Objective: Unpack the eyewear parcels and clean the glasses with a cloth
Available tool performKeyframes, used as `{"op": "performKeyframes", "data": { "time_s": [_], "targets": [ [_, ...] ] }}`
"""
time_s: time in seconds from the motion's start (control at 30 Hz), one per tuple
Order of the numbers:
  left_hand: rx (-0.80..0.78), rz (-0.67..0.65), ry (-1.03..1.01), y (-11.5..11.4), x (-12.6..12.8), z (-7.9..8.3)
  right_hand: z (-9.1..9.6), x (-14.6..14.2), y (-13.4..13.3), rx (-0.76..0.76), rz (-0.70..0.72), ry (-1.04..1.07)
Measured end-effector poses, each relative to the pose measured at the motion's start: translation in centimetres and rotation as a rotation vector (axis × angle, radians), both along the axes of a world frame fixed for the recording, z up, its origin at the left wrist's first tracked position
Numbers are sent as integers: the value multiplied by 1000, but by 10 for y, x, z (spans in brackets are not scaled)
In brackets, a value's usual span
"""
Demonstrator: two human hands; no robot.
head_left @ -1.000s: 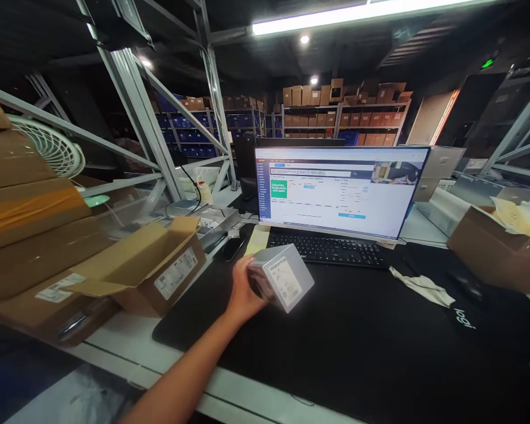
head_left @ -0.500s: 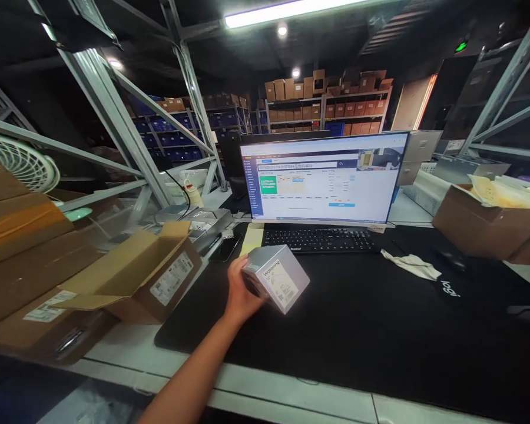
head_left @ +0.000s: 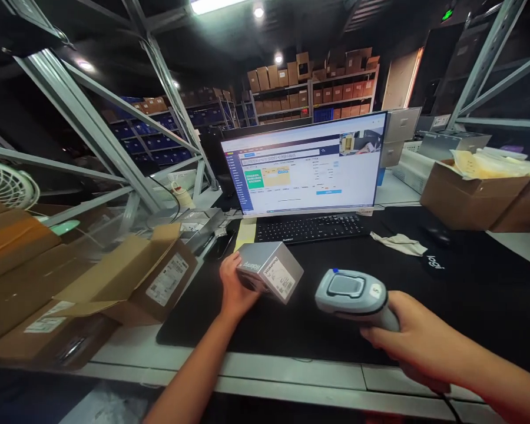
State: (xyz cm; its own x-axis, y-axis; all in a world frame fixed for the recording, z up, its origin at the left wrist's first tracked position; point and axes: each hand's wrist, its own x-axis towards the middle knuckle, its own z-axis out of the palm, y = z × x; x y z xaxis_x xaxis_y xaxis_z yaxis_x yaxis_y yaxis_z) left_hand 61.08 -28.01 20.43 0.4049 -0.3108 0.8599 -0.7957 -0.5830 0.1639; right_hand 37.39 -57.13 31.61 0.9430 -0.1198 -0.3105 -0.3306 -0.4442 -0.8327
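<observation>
A silver-grey product box (head_left: 258,259) marked "Wakening" is tilted above the black desk mat, its white label (head_left: 281,278) turned towards the right. My left hand (head_left: 238,288) is closed around the box's left side; part of the fingers is hidden behind it. On the right, my right hand (head_left: 413,330) wraps the handle of a grey barcode scanner (head_left: 351,291), whose head points left at the labelled face. Box and scanner are apart. Behind the box lie a keyboard (head_left: 309,228) and a lit monitor (head_left: 304,171).
An open cardboard box (head_left: 168,277) stands at the left, beside larger cartons (head_left: 17,253). To the right are a white cloth (head_left: 400,243), a mouse (head_left: 437,235) and a carton with yellowish packing (head_left: 472,188). A fan (head_left: 11,182) sits far left.
My right hand has come into view from the right, holding the barcode scanner. My left hand still grips the box, now turned slightly. The camera view has shifted a little.
</observation>
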Motion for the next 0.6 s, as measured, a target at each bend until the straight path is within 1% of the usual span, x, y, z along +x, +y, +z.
{"op": "performKeyframes", "data": {
  "time_s": [0.07, 0.13, 0.2, 0.23, 0.3, 0.37, 0.4, 0.47, 0.53, 0.57, 0.6],
  "targets": [
    [2, 15, -1, 1, 0, 0, -6, 5, 1, 37, 59, -5],
    [4, 23, -4, 2, 0, 0, -10, 6, -1, 85, 83, -24],
    [4, 28, -7, 2, 1, -1, -9, 4, -2, 93, 86, -46],
    [3, 29, -8, 2, 1, -1, -8, 2, -3, 81, 73, -47],
    [-3, 30, -7, 2, 2, -1, -8, -1, -8, 36, 2, -52],
    [-14, 32, -4, 2, 2, -1, -16, -3, -26, -24, -97, -98],
    [-18, 32, -1, 2, 2, -1, -23, -2, -42, -69, -157, -132],
    [-21, 31, 6, 3, 3, -2, -43, -1, -88, -187, -284, -185],
    [-20, 25, 18, 4, 5, -3, -63, -2, -149, -351, -421, -167],
    [-19, 23, 24, 4, 5, -4, -72, -5, -180, -465, -482, -155],
    [-18, 20, 31, 4, 5, -5, -79, -8, -210, -596, -496, -194]
  ]
}}
